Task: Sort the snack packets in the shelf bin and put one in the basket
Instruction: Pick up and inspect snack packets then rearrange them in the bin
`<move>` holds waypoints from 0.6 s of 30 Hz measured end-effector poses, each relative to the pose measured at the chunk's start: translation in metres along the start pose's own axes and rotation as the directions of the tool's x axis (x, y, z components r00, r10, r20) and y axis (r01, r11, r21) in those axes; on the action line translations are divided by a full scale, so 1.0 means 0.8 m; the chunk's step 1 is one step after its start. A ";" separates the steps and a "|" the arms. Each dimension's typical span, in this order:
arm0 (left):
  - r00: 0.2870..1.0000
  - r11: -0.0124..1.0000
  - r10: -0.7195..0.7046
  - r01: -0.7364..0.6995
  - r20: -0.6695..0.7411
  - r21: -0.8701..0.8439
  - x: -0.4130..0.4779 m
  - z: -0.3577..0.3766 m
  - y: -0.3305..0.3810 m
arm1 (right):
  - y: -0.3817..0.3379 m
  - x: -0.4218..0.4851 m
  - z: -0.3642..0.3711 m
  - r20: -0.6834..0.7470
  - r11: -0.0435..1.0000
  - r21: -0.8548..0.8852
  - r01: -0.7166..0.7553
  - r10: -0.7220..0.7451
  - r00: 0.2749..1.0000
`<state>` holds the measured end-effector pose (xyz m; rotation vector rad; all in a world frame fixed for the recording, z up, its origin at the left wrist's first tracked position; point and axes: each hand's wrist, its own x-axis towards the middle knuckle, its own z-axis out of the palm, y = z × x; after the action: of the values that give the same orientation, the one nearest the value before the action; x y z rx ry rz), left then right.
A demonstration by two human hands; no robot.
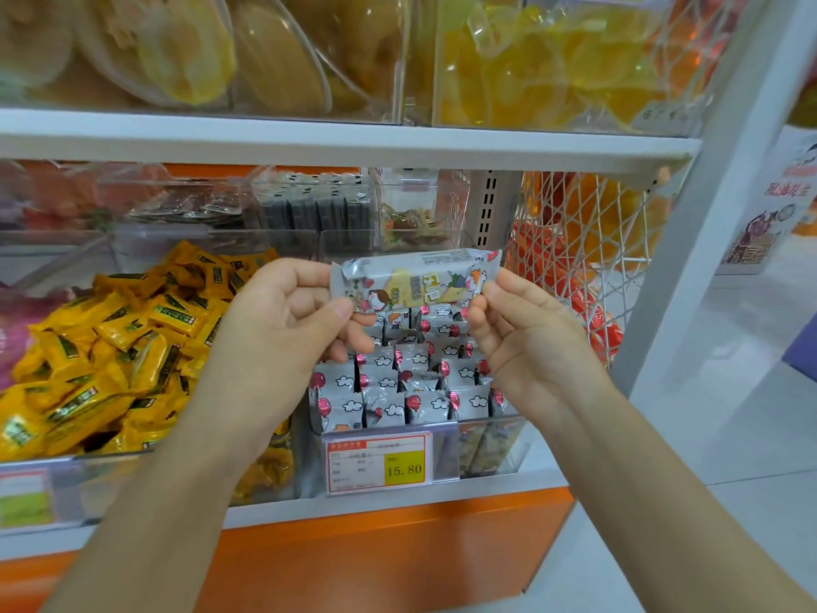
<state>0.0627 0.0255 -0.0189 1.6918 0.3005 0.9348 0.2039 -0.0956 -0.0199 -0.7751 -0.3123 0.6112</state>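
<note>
- Shelf bin [508, 421], right end of lower shelf [398, 498]: silver packets [384, 383] in rows.
- My left hand [283, 329] & right hand [526, 334] each pinch one end of a snack packet [415, 280], above bin's back edge.
- Tip: grip crimped ends only; basket not in view.

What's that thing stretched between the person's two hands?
In the head view, one grey snack packet spans the gap. The left hand and right hand each pinch one end, above the bin of matching packets.
</note>
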 end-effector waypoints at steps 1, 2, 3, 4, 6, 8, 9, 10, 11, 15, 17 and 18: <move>1.000 1.000 0.007 -0.007 0.002 0.018 0.000 0.001 0.001 | 0.000 0.000 -0.001 0.003 1.000 -0.024 0.013 -0.013 1.000; 1.000 0.999 0.016 -0.016 -0.004 0.044 0.000 0.002 0.001 | 0.000 0.000 -0.003 0.011 0.998 -0.056 0.033 -0.033 0.999; 0.999 0.996 0.031 -0.030 -0.012 0.081 0.000 0.003 0.000 | -0.001 0.001 -0.004 0.021 0.994 -0.092 0.056 -0.054 0.998; 0.999 0.991 0.048 -0.044 -0.023 0.127 0.000 0.004 -0.001 | -0.001 0.001 -0.004 0.037 0.989 -0.128 0.075 -0.071 0.997; 0.996 0.974 0.078 -0.065 -0.051 0.219 0.000 0.003 -0.003 | -0.001 0.001 -0.004 0.065 0.975 -0.197 0.103 -0.092 0.994; 0.993 0.950 0.097 -0.072 -0.067 0.304 -0.002 0.003 -0.004 | 0.000 0.002 -0.004 0.094 0.955 -0.261 0.141 -0.120 0.988; 0.992 0.939 0.104 -0.074 -0.072 0.337 -0.003 0.002 -0.004 | -0.001 0.001 -0.005 0.106 0.940 -0.294 0.172 -0.147 0.983; 0.990 0.933 0.109 -0.073 -0.084 0.351 -0.003 0.002 -0.005 | -0.001 0.001 -0.004 0.115 0.926 -0.320 0.201 -0.173 0.978; 0.989 0.937 0.110 -0.069 -0.103 0.343 -0.003 0.002 -0.005 | -0.001 0.001 -0.003 0.121 0.918 -0.328 0.221 -0.191 0.974; 0.991 0.999 -0.007 0.014 -0.134 0.045 -0.003 0.003 0.000 | -0.001 0.000 -0.002 0.104 0.945 -0.259 0.200 -0.178 0.978; 0.990 0.978 -0.097 0.076 -0.104 -0.195 -0.002 0.003 0.003 | 0.001 -0.001 -0.001 0.097 0.961 -0.225 0.161 -0.142 0.985; 0.986 0.953 -0.132 0.098 -0.100 -0.286 -0.002 0.003 0.003 | 0.003 -0.002 -0.001 0.098 0.965 -0.218 0.146 -0.128 0.987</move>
<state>0.0629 0.0219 -0.0175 1.3479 0.3256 0.9450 0.2022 -0.0955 -0.0218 -0.9385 -0.5138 0.4823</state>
